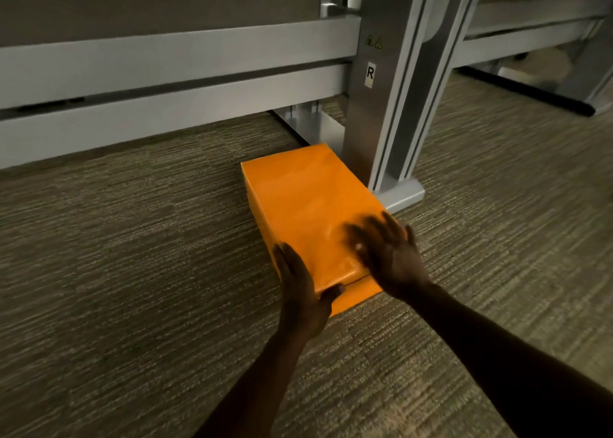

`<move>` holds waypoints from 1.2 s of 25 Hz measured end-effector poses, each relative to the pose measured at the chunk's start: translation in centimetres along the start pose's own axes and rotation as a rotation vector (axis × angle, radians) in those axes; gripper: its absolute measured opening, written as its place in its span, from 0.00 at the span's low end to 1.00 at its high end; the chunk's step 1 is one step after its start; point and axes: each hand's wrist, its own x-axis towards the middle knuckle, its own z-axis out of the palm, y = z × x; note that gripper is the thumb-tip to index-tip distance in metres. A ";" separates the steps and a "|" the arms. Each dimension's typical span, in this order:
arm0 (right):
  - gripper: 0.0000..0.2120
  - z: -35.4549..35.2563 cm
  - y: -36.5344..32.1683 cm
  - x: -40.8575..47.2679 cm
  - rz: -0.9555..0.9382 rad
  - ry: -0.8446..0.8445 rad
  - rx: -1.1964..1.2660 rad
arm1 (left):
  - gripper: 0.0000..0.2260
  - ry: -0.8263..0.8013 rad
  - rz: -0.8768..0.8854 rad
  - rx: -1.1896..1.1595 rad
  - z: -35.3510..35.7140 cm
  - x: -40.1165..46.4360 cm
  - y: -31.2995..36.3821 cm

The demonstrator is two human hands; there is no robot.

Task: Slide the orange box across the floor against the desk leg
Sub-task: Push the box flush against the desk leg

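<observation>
An orange box (305,205) lies flat on the carpet, its far right corner touching the silver desk leg (391,105) marked "R". My left hand (303,291) grips the box's near left corner, palm along the side and thumb on the lid. My right hand (388,255) is blurred, fingers spread, over the near right part of the lid; I cannot tell whether it presses on the lid or hovers just above it.
The leg's flat foot (403,195) sticks out to the right of the box. Grey horizontal rails (166,82) of a partition run along the back. Striped carpet (132,271) covers the floor. Another desk frame (530,39) stands at the far right.
</observation>
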 end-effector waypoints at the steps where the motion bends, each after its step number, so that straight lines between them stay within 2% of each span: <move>1: 0.29 0.5 -0.3 -0.4 -0.075 -0.036 0.004 | 0.56 0.011 0.008 0.015 0.2 0.3 -0.4; 4: 0.35 -0.9 2.5 0.2 -0.082 -0.010 -0.009 | 0.56 -0.026 0.076 0.008 1.6 2.9 1.7; 9: 0.42 -1.5 3.8 1.3 -0.062 -0.151 -0.042 | 0.56 -0.106 0.046 0.061 1.9 4.5 1.5; 14: 0.42 -1.5 5.1 2.0 -0.047 -0.213 -0.017 | 0.56 -0.175 -0.006 0.061 2.4 5.2 2.1; 18: 0.45 -3.2 7.1 4.2 -0.069 -0.299 -0.043 | 0.52 -0.220 0.017 0.030 2.6 5.7 3.2; 23: 0.47 -3.7 7.7 6.8 -0.070 -0.440 -0.083 | 0.49 -0.224 0.022 0.074 2.0 6.4 2.8; 27: 0.52 -3.3 7.1 7.2 -0.068 -0.469 -0.062 | 0.49 -0.217 0.023 0.101 1.6 6.7 2.0; 30: 0.51 -3.7 7.7 7.2 -0.061 -0.478 -0.082 | 0.48 -0.195 0.031 0.088 2.8 6.6 2.6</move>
